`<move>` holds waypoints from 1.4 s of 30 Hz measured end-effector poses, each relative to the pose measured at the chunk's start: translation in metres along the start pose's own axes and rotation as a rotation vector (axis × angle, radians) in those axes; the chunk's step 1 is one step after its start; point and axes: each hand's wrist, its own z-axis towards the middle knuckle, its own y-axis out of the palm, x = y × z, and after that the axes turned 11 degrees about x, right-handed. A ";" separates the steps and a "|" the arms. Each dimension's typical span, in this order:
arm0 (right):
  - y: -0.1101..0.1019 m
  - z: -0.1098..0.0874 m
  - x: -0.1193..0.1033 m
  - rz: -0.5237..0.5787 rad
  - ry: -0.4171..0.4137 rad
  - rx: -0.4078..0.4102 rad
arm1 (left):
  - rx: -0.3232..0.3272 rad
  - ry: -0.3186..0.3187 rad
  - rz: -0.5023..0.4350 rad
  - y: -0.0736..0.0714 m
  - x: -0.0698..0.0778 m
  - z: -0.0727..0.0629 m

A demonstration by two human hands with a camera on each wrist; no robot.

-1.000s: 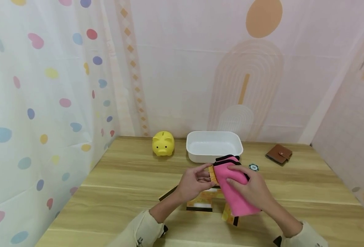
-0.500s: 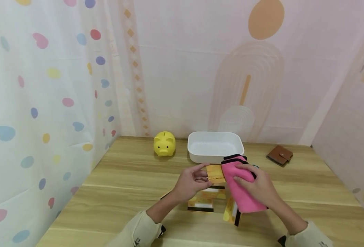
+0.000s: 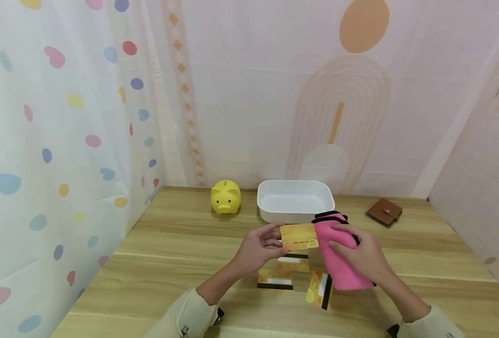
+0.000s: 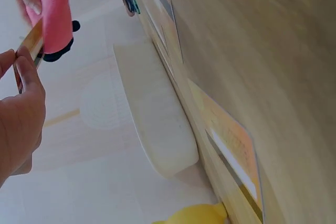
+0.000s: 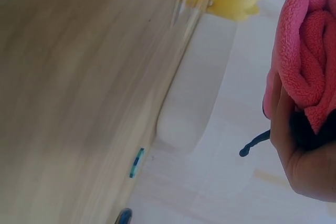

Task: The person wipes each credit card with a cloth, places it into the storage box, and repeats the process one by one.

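My left hand [image 3: 255, 249] pinches a yellow-orange bank card [image 3: 299, 236] by its left end, above the table. In my right hand [image 3: 361, 251] is a folded pink cloth [image 3: 342, 263] with black edging, gripped between thumb and fingers. The card's right end meets the cloth's left edge; the left wrist view shows the card [image 4: 32, 43] against the pink cloth [image 4: 55, 9]. Below the hands, more cards lie on the table, striped side up: one [image 3: 275, 280] at the left, one [image 3: 293, 264] behind it, and one [image 3: 319, 288] at the right.
Behind the hands stands a white plastic tub [image 3: 295, 213]. A yellow piggy bank [image 3: 226, 197] is at its left, and a brown wallet [image 3: 384, 212] lies at the back right. The right wrist view shows a poker chip [image 5: 136, 162] on the wooden table [image 3: 156, 263].
The pink cloth and right hand have shifted right, away from the left hand. Much more of the card now shows between the left fingers and the cloth.
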 end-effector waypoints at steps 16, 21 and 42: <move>-0.005 -0.004 -0.006 0.066 0.034 -0.018 | 0.008 0.066 0.008 0.002 -0.005 -0.001; -0.004 -0.004 -0.005 0.062 0.042 -0.024 | 0.035 0.125 0.102 0.001 -0.006 0.000; -0.005 -0.005 -0.004 0.072 0.046 -0.027 | -0.033 0.314 0.219 -0.001 -0.006 0.002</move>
